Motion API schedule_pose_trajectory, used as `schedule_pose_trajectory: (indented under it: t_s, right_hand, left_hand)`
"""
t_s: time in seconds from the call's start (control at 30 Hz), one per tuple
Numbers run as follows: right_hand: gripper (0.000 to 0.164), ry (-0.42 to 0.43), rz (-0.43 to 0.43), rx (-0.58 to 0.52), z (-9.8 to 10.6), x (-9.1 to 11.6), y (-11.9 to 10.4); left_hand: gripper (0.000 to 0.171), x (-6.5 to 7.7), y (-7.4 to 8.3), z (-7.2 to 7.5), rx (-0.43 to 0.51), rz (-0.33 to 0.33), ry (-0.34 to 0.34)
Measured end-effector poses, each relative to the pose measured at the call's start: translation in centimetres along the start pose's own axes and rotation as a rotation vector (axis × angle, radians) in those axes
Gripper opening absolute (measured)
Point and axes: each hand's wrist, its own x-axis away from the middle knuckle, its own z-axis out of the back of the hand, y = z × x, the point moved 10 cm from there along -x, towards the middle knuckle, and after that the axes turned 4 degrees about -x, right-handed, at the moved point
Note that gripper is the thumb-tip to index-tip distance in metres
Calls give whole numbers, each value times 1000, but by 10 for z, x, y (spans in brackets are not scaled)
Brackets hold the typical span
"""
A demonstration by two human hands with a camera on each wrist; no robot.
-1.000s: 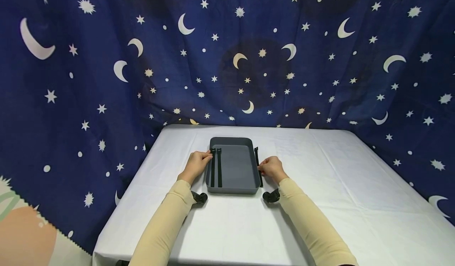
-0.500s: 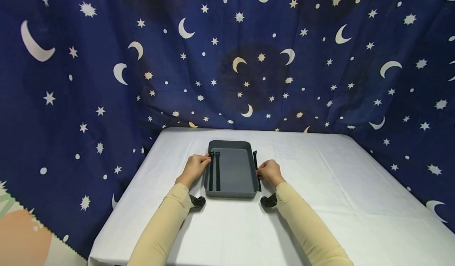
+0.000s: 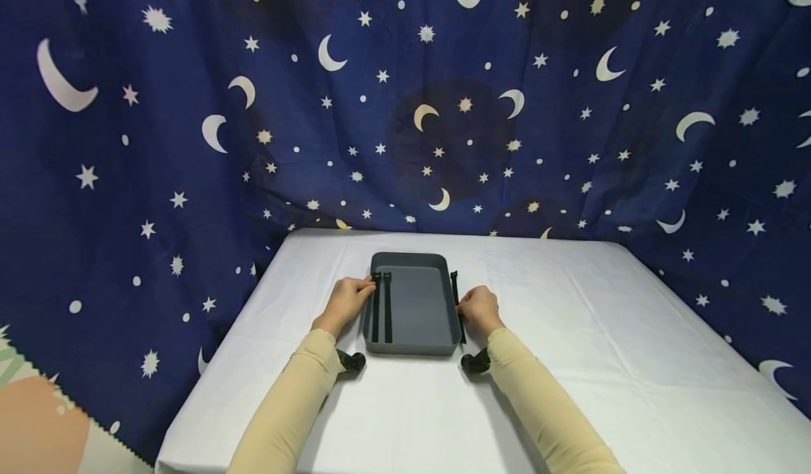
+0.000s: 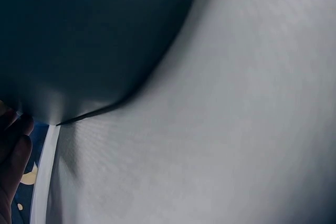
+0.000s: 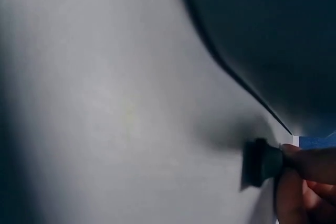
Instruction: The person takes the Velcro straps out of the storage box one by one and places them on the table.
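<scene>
A dark grey rectangular tray [image 3: 421, 349] lies on the white-covered table. Two long black straps [image 3: 388, 312] with small notched heads lie lengthwise inside it, along its left side. My left hand [image 3: 346, 301] holds the tray's left wall at the rim, close to the strap heads; in the left wrist view its fingers [image 4: 18, 156] meet the outer wall. Just outside the tray's right wall is another black strap [image 3: 455, 287], whose middle my right hand [image 3: 481, 306] pinches between thumb and fingers. The right wrist view shows one strap end [image 5: 262, 162] projecting from the pinch above the cloth.
White cloth [image 3: 570, 305] covers the table on both sides of the tray. A dark blue curtain [image 3: 405, 108] with moons and stars hangs behind the table and along its sides. Black wrist-worn devices [image 3: 350, 362] sit under both forearms, near the tray's front corners.
The head view has tilted up a little, so everything sits slightly lower in it. Both hands, the tray and the straps keep nearly the same places relative to each other.
</scene>
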Motion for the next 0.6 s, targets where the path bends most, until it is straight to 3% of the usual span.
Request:
schedule_pose_trajectory:
  t_s: [0.3,0.6]
  right_hand:
    - [9,29,30,44,0,3,-3]
    - [12,46,18,19,7,4,-2]
  left_hand:
    - [23,1,-2,-1,-8,2,-6]
    - [22,0,1,0,-3,11,-9]
